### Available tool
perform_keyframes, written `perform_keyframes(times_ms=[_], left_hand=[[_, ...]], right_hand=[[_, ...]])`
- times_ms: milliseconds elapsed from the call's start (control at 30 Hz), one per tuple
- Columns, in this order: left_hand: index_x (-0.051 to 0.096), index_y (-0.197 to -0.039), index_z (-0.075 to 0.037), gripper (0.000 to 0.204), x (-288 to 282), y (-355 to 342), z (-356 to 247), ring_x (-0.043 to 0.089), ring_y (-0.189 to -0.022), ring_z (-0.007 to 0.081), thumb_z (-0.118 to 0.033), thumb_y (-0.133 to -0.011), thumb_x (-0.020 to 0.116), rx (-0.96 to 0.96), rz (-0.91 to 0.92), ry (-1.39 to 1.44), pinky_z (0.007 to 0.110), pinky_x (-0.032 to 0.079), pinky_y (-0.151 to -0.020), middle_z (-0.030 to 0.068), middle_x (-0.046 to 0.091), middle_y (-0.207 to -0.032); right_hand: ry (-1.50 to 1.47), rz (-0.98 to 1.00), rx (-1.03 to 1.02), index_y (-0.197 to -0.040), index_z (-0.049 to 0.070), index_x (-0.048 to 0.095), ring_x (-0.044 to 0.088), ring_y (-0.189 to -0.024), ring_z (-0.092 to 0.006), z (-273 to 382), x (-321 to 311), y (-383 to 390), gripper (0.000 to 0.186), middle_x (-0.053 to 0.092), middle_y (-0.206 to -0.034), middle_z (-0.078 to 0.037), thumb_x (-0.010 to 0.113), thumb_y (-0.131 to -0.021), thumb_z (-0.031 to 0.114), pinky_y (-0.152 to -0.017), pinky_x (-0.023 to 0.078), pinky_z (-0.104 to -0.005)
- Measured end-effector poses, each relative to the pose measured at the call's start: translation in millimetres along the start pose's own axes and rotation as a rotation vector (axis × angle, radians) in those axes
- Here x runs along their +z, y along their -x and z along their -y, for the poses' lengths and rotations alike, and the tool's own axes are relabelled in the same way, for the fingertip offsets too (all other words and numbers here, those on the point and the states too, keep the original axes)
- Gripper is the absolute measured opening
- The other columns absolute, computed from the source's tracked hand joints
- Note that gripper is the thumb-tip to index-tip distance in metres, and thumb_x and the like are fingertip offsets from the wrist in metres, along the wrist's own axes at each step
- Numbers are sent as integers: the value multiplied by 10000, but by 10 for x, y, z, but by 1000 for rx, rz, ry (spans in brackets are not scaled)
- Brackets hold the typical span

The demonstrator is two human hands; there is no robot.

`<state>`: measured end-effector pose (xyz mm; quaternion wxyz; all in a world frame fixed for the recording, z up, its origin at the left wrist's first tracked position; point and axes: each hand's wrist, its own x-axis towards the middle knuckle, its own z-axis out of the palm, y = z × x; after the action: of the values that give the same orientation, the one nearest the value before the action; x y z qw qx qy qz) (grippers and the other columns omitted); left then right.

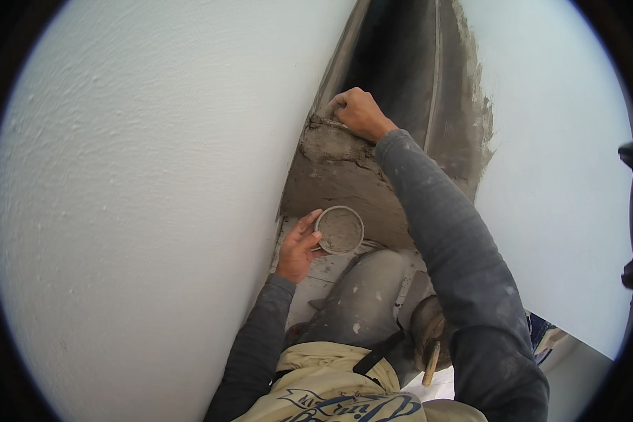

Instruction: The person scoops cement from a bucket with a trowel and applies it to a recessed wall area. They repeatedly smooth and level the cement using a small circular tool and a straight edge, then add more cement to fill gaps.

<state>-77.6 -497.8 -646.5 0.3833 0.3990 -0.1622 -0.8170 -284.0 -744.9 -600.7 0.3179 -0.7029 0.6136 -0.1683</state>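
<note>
My left hand [301, 246] grips a small round bowl [362, 224] by its left side, thumb at the rim. Wet grey mortar [340, 232] lies inside it. Farther off, my right hand [362, 114] reaches to the left corner of a rough mortar ledge [337, 145] at the foot of a dark opening [394, 56]. Its fingers are curled and closed against the corner; whatever they hold is hidden behind the knuckles. The ledge's top edge looks cracked and uneven.
A textured white wall [141, 204] rises close on the left. Another white wall [555, 91] stands on the right, edged with grey mortar. Below are my bent knee [366, 295], light floor tiles [306, 290] and a dirty round container with a wooden handle [431, 362].
</note>
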Motion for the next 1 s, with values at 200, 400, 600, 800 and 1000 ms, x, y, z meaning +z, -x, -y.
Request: perform_keyframes(times_ms=[200,400,600,800,1000], left_hand=[[415,-1449,-89,507,-18,20,38,543,-1251,301,-102,-953,521,-1,32,-11,517,519,-973,120,475,-1430],[414,-1447,-83,508,-26,12,60,560,-1229,297,-92,-951,519,-7,34,-18,503,536,-954,126,485,-1421],[403,-1455,-71,524,-39,25,45,584,-1186,272,-85,-944,517,-8,33,-14,464,546,-939,124,493,-1408],[405,-1457,-66,529,-20,22,34,607,-1138,221,-67,-937,501,-23,16,-11,403,561,-911,103,516,-1384],[409,-1451,-60,523,-18,35,26,607,-1144,227,-60,-936,494,-12,14,-12,408,565,-911,112,520,-1380]], right_hand=[[208,209,119,-945,40,766,690,-949,-359,-334,-292,209,273,706,-942,-239,593,-749,-37,-858,552,-405],[162,85,95,-888,39,768,704,-889,-352,-592,-257,332,255,710,-926,-225,601,-721,-58,-820,565,-404],[336,189,88,-907,36,756,702,-873,-366,-815,-321,424,239,715,-936,-208,635,-714,-37,-818,563,-410],[560,125,283,-865,58,766,695,-884,-377,-1239,-363,574,212,718,-916,-196,640,-717,-26,-806,559,-415],[351,161,235,-900,-31,727,676,-953,-402,-1562,-323,750,163,702,-957,-245,619,-791,22,-859,539,-448]])
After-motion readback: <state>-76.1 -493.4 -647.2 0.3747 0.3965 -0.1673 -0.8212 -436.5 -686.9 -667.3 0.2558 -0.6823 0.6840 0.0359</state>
